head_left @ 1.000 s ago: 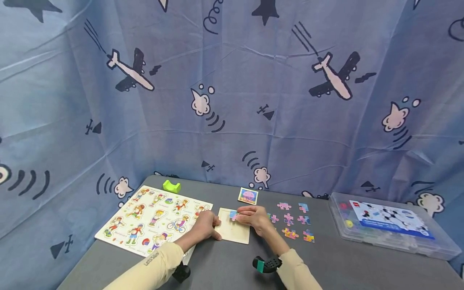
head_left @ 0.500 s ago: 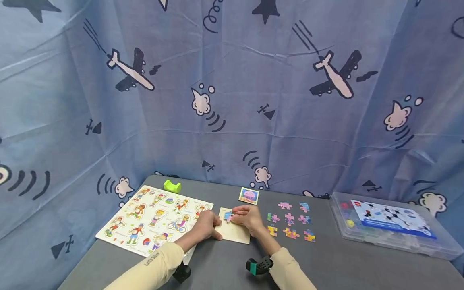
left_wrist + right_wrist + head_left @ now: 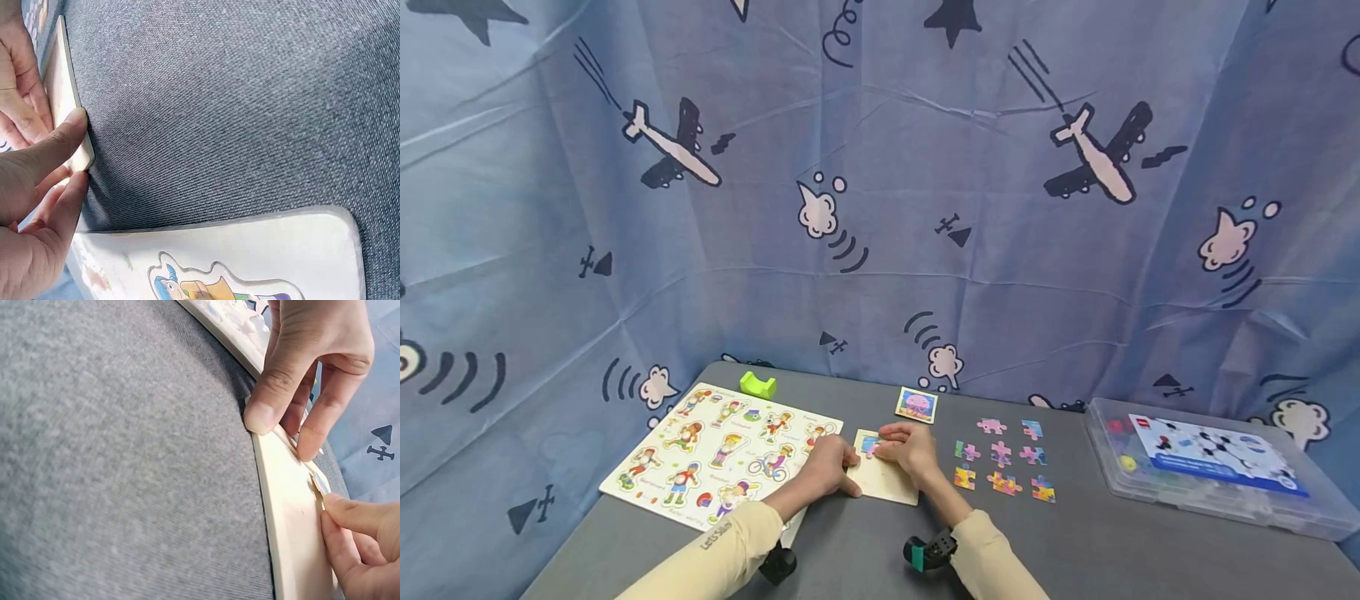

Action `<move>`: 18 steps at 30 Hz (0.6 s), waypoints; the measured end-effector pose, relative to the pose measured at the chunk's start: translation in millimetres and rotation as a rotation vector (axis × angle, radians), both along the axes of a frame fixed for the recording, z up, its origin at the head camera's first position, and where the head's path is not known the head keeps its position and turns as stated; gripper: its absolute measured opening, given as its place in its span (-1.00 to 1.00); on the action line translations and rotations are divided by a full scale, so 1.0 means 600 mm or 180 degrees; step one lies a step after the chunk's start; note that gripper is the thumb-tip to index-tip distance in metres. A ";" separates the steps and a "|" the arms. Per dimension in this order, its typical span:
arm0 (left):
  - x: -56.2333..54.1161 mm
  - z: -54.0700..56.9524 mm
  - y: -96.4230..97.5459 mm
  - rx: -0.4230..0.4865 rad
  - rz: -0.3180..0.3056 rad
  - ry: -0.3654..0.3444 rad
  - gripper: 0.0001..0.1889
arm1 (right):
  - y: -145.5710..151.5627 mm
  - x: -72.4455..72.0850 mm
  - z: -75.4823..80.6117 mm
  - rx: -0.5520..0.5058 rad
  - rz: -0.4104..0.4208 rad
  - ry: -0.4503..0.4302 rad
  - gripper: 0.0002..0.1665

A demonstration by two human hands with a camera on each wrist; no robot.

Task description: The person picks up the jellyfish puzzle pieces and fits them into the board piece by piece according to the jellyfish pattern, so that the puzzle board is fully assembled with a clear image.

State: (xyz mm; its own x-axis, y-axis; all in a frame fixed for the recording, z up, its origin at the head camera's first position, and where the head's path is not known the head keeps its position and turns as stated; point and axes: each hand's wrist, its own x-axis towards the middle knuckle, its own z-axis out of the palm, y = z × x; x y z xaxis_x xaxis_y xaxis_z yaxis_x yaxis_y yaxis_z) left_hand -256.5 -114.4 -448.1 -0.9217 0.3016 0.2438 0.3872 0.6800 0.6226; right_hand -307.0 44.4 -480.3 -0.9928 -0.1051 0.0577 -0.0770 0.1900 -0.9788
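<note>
A small square wooden puzzle tray (image 3: 887, 485) lies on the grey table. My left hand (image 3: 822, 468) grips its near left corner; the left wrist view has the thumb on the front edge and the fingers at the side. Between thumb and fingers, my right hand (image 3: 913, 454) pinches a blue and pink jigsaw piece (image 3: 869, 442) in the tray's far left corner. Seen from the right wrist, this piece (image 3: 319, 482) tilts up slightly at the fingertips. Right of the tray, loose jigsaw pieces (image 3: 1001, 452) are laid out in rows. Behind it sits a jellyfish picture card (image 3: 917, 405).
A large white peg puzzle board (image 3: 700, 442) with sports figures lies to the left, its right side close to my left hand. A bright green block (image 3: 757, 385) stands behind it. At the right is a clear plastic case (image 3: 1210, 508). A blue patterned curtain (image 3: 880, 208) hangs behind.
My right hand has moved left across the tray with the jigsaw piece, into the far left corner. The left hand has kept its grip on the tray.
</note>
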 end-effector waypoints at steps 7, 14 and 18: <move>0.000 0.000 -0.001 -0.0032 0.0023 0.0005 -0.45 | -0.002 0.004 0.004 -0.0170 0.0032 -0.0053 -0.61; -0.001 -0.003 -0.003 -0.0104 0.0025 -0.0003 -0.42 | -0.003 0.006 0.003 -0.0494 0.0038 -0.0221 -0.62; -0.001 -0.003 -0.002 -0.0127 0.0023 -0.0012 -0.47 | -0.006 0.007 0.003 -0.0488 0.0015 -0.0213 -0.63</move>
